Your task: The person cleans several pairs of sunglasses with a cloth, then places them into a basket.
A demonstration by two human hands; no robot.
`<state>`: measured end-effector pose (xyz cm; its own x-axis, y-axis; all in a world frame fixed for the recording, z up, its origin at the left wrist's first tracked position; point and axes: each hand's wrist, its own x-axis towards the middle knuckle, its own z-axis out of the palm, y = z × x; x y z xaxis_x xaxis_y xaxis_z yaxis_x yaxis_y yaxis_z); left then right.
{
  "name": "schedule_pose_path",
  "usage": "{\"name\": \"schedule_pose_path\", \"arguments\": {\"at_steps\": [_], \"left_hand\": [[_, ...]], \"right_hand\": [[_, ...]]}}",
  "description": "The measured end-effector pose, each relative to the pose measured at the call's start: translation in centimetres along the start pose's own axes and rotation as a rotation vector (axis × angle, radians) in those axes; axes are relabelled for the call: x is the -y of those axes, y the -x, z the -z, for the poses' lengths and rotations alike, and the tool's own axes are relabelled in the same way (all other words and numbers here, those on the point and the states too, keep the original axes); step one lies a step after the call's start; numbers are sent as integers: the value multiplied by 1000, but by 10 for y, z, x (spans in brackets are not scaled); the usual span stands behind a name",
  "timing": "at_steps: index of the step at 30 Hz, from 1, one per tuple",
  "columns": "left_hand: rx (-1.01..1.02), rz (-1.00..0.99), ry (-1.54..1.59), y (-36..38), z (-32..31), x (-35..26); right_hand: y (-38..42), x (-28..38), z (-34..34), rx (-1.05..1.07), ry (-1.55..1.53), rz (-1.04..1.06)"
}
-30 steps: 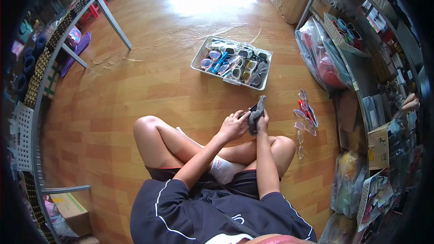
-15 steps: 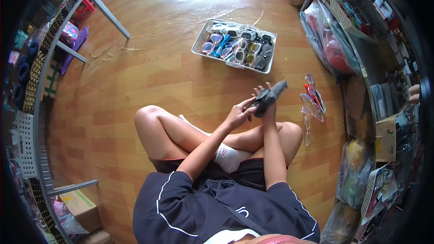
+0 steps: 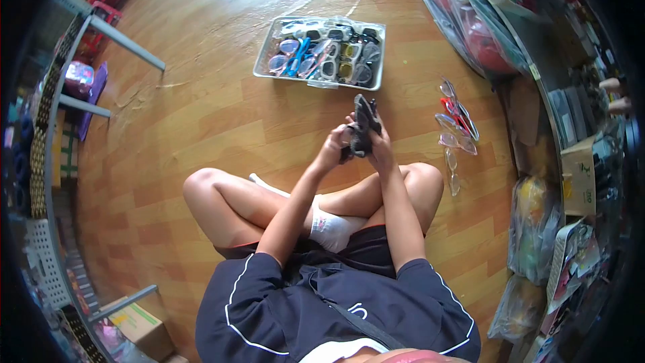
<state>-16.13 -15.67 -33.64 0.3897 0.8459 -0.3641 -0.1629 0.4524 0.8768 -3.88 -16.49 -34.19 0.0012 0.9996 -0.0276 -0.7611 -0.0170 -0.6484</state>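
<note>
A dark grey cloth (image 3: 364,119) is bunched upright in my right hand (image 3: 381,150), whose fingers are closed around it. My left hand (image 3: 330,150) is closed on a dark-framed pair of glasses (image 3: 348,152), partly hidden by the fingers and cloth. Both hands meet in front of my crossed legs. Beyond them stands a white basket (image 3: 322,84) filled with several glasses and sunglasses in white, blue, black and clear frames. On the floor to the right lies a row of glasses, among them a red-framed pair (image 3: 455,113) and a clear pair (image 3: 452,168).
A metal-legged rack (image 3: 127,42) runs along the left, with a cardboard box (image 3: 142,329) at its foot. Shelves on the right hold plastic-wrapped goods (image 3: 535,222) and a small carton (image 3: 579,178). Wooden-patterned flooring (image 3: 195,117) lies between them.
Both hands have shifted left with the cloth and glasses, and the cloth now points more upright. The camera view has also turned, so the basket appears further left.
</note>
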Motion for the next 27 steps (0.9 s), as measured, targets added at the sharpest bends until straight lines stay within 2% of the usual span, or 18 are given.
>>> {"name": "schedule_pose_path", "arguments": {"at_steps": [1, 3, 5, 6, 7, 9, 10, 12, 13, 15, 19, 20, 21, 23, 24, 25, 26, 27], "left_hand": [[-18, 156, -25, 6, 3, -17], [64, 323, 113, -6, 25, -19], [130, 220, 256, -4, 33, -37], [-10, 115, 175, -10, 35, -40], [-149, 4, 93, -20, 39, -44], [-196, -178, -273, -53, 59, -56], [-314, -716, -805, -78, 64, -61], [-428, -885, -1428, -117, 56, -75], [-437, -490, -1498, -127, 46, -86], [-456, -177, -1602, -143, 15, -104], [-420, -117, -1925, -173, 5, -96], [-514, -36, -1882, -178, -1, -95], [-734, -247, -1937, -175, -10, -90], [-702, -454, -1949, -169, -38, -99], [-689, -712, -1905, -184, -41, -88], [-603, -848, -1874, -187, -60, -86], [-439, -773, -1865, -192, -84, -82], [-284, -949, -1811, -208, -99, -67]], "right_hand": [[0, 5, -1, 39, 36, -22], [0, 11, -1, 69, -48, -19], [-2, 13, -1, -18, -250, 10], [-2, 22, -5, -154, -239, 35], [-5, 23, 6, -166, -241, 52], [-12, 12, 38, -516, -157, 122], [-17, 0, 52, -670, -81, 138], [-17, -10, 49, -699, 57, 123], [-19, -20, 51, -671, 106, 108], [-22, -27, 51, -530, 355, 47], [-18, -26, 47, -523, 418, 66], [-20, -27, 48, -542, 384, 72], [-21, -30, 49, -560, 351, 75], [-26, -41, 55, -555, 423, 61], [-25, -44, 53, -553, 518, 69], [-24, -45, 49, -550, 614, 76], [-22, -45, 45, -534, 620, 57], [-23, -48, 47, -506, 743, 48]]}}
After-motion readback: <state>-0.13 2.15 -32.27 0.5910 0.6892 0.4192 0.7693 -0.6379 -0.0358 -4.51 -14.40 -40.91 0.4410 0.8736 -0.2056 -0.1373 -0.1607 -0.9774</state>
